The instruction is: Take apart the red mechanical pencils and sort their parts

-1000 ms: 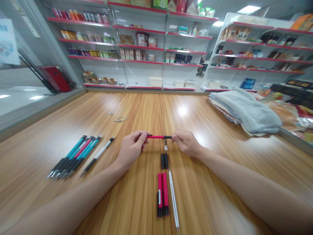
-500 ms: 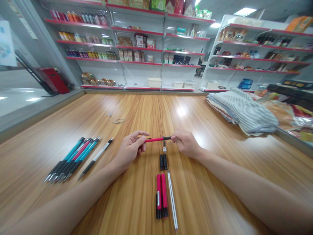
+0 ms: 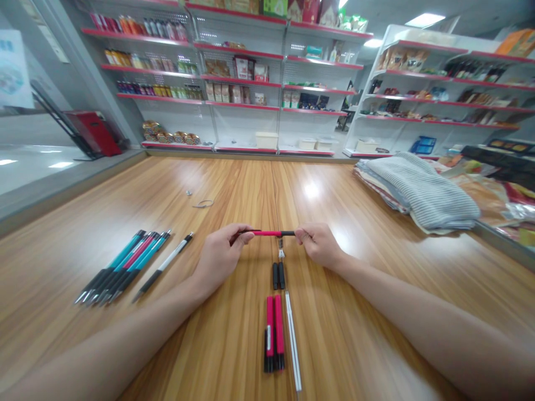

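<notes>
A red pen with black ends [image 3: 270,233] is held level above the wooden table [image 3: 359,234], between both hands. My left hand [image 3: 221,256] pinches its left end with fingers closed; my right hand [image 3: 320,245] pinches its right black end. Just below lie loose pen parts: two short black pieces [image 3: 278,275] with a small spring-like bit above them, two red barrels [image 3: 272,333] side by side, and thin white refills [image 3: 292,340].
A row of several teal and pink pens [image 3: 121,268] and a white-and-black pen [image 3: 164,266] lie at the left. A small ring and a wire loop [image 3: 203,204] lie farther back. Folded striped cloth [image 3: 422,189] sits at the right. Stocked store shelves stand behind.
The red pen went from slightly tilted to level again, and my left fingers closed back over its end. The hands stay in place; the view shifted a little.
</notes>
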`<state>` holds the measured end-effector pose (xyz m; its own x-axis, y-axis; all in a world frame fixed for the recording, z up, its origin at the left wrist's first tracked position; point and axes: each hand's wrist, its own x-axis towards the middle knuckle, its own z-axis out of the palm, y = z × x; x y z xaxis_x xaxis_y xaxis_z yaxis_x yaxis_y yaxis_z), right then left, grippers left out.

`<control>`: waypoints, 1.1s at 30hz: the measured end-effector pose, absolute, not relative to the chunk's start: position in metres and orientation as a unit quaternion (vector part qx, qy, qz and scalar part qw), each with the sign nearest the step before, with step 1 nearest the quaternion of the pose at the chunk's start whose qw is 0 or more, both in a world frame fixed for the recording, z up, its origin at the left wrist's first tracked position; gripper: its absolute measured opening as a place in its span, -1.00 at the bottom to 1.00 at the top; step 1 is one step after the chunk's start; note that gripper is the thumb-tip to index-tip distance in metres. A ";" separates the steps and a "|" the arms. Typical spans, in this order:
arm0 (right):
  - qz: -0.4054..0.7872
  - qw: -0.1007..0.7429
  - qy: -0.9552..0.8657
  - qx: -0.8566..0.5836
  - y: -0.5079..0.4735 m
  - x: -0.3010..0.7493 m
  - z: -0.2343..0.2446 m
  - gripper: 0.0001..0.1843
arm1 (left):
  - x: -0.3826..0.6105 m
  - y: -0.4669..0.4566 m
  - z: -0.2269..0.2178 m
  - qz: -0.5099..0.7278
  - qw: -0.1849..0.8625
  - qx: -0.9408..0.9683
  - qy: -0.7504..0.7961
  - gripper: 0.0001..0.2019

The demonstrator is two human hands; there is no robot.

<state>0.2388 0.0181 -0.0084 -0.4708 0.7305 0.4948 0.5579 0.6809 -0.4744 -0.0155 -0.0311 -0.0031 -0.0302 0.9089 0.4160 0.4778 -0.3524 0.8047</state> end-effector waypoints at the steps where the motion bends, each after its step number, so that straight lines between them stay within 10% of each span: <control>1: 0.124 0.346 -0.848 -0.382 0.019 0.239 -0.009 -0.56 | -0.016 -0.032 -0.002 0.478 0.203 0.672 0.528 -0.77; 33: 0.180 0.325 -0.847 -0.381 0.017 0.238 -0.008 -0.50 | -0.014 -0.036 0.002 0.438 0.191 0.701 0.530 -0.77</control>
<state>0.2375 0.0172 -0.0077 -0.4982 0.7621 0.4135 0.5279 0.6449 -0.5526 -0.0144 -0.0362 0.0020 0.0563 0.9095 0.4118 0.5760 -0.3665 0.7307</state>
